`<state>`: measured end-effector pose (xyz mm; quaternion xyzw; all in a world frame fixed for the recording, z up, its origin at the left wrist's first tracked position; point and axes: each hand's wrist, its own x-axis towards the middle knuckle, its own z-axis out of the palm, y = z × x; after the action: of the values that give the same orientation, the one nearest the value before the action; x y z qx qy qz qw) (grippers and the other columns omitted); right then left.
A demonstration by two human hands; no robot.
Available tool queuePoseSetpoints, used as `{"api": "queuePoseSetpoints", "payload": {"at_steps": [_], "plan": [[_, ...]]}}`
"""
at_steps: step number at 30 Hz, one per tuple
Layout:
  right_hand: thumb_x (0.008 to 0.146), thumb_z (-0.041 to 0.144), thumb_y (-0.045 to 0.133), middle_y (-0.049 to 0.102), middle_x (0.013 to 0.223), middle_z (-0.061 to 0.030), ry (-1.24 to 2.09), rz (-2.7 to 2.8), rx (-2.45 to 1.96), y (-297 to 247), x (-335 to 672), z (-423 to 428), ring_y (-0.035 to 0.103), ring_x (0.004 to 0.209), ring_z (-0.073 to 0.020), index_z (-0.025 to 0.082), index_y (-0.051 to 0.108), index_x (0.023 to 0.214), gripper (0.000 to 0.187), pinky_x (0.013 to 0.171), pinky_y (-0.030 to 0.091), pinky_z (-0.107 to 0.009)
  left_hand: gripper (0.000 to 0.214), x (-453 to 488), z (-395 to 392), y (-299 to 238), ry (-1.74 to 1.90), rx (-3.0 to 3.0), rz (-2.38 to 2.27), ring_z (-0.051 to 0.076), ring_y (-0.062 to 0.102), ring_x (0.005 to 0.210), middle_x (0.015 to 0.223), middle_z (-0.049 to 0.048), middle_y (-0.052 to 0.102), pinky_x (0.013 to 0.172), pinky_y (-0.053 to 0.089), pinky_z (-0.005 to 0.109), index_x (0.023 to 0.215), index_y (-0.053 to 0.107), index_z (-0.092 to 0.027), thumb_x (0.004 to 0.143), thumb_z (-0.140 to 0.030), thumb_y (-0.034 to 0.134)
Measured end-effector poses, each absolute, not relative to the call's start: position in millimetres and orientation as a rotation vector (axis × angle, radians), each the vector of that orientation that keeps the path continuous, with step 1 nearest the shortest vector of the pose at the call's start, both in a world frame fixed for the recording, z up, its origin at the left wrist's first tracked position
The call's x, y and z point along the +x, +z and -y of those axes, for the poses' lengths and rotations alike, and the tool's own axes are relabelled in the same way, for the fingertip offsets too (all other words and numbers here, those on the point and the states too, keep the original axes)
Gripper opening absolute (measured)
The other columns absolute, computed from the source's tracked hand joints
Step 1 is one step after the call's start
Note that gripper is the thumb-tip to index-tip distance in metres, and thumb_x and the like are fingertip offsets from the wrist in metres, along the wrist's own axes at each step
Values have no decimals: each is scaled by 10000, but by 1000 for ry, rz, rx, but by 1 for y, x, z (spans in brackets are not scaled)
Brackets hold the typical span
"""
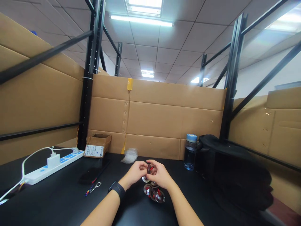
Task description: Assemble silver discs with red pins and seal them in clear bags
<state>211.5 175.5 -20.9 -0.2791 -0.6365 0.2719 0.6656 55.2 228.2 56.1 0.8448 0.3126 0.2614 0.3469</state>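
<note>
Both hands meet above the black table (138, 210), near the middle of the view. My left hand (133, 174), with a black watch on its wrist, pinches the edge of a small shiny metal disc (149, 169). From the other side, the curled fingers of my right hand (162, 175) close round the same piece, with some red material showing between them. Just below hang or rest several round, mirror-like metal discs (160, 196) with red bits among them. Whether they touch the table I cannot tell. The fingers partly hide how the pieces join.
A white power strip (54, 166) with plugged-in cables lies left. Behind are an opened cardboard box (97, 146), crumpled clear plastic (130, 156) and a blue-lidded bottle (190, 153). A keyring with a cord (92, 189) lies left of my hands; a black bag (230, 169) stands right.
</note>
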Motion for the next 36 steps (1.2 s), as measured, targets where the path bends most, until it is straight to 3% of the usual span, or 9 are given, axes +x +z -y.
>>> {"api": "queuePoseSetpoints", "payload": {"at_steps": [4, 8, 15, 22, 36], "plan": [[701, 168, 742, 734, 997, -20, 583, 1455, -625, -18, 213, -173, 651, 666, -119, 200, 641, 1115, 428, 593, 479, -218, 159, 52, -232, 61, 766, 2284, -880, 173, 638, 646, 693, 43, 696, 640, 466, 277, 756, 664, -135, 635, -238, 676], [685, 138, 731, 719, 1038, -48, 540, 1434, -786, -21, 230, -176, 640, 644, -115, 179, 668, 1135, 457, 592, 480, -227, 113, 39, -228, 80, 853, 2614, -1023, 167, 622, 653, 691, 43, 695, 632, 448, 264, 740, 695, -139, 666, -187, 625], [596, 182, 853, 711, 1067, -111, 361, 1411, -1300, -48, 278, -179, 681, 994, -255, 131, 756, 1134, 549, 916, 519, -343, 120, 6, -238, 103, 571, 2842, -1188, 185, 670, 704, 721, 36, 725, 677, 477, 260, 751, 719, -158, 699, -203, 622], [510, 187, 922, 761, 1020, -80, 488, 1370, -1409, -62, 294, -176, 704, 969, -242, 163, 784, 1007, 517, 843, 521, -293, 164, 1, -244, 97, 396, 2883, -1240, 187, 669, 684, 692, 32, 722, 641, 464, 257, 758, 737, -163, 671, -216, 609], [471, 130, 927, 764, 1027, -85, 546, 1410, -1471, -67, 293, -179, 714, 925, -225, 148, 788, 1003, 550, 788, 519, -267, 161, 9, -243, 87, 435, 2979, -1185, 193, 657, 770, 798, 41, 737, 701, 435, 268, 803, 757, -167, 693, -159, 639]]}}
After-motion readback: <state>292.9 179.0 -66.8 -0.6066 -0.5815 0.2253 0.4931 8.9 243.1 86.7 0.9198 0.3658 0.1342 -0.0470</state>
